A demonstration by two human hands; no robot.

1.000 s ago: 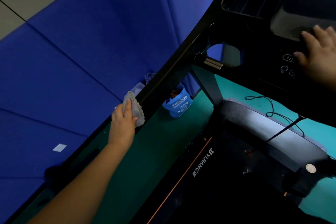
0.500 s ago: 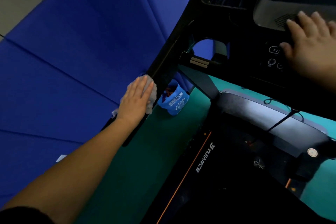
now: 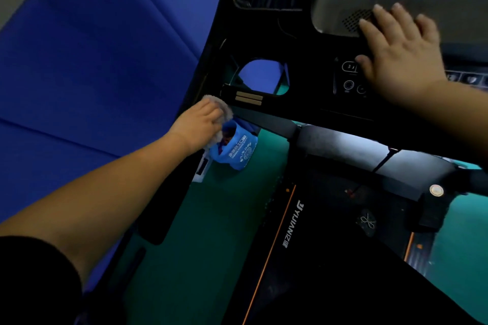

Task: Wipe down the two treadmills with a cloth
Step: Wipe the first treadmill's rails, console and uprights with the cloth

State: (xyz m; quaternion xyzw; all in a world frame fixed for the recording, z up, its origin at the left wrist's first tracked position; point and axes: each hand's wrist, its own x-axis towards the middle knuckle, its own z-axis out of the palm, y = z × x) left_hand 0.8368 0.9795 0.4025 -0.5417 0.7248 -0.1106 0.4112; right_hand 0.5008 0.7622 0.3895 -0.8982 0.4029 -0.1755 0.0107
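Your left hand point(image 3: 199, 124) grasps grey cloth point(image 3: 224, 109), pressed on black treadmill upright point(image 3: 214, 34) beside handle bar. Your right hand point(image 3: 398, 60) lies flat, fingers straight, on console point(image 3: 303, 66). Room: blue padded wall point(image 3: 92, 60) at left, green floor point(image 3: 211, 232) beside deck point(image 3: 330, 272). Blue bag point(image 3: 239, 152) near upright, contents unclear.

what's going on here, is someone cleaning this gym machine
A person is wiping a treadmill. Their left hand grips a grey cloth against the black upright, just under the handrail. The right hand rests flat on the console, fingers straight. A blue bag sits on the green floor beyond the upright.
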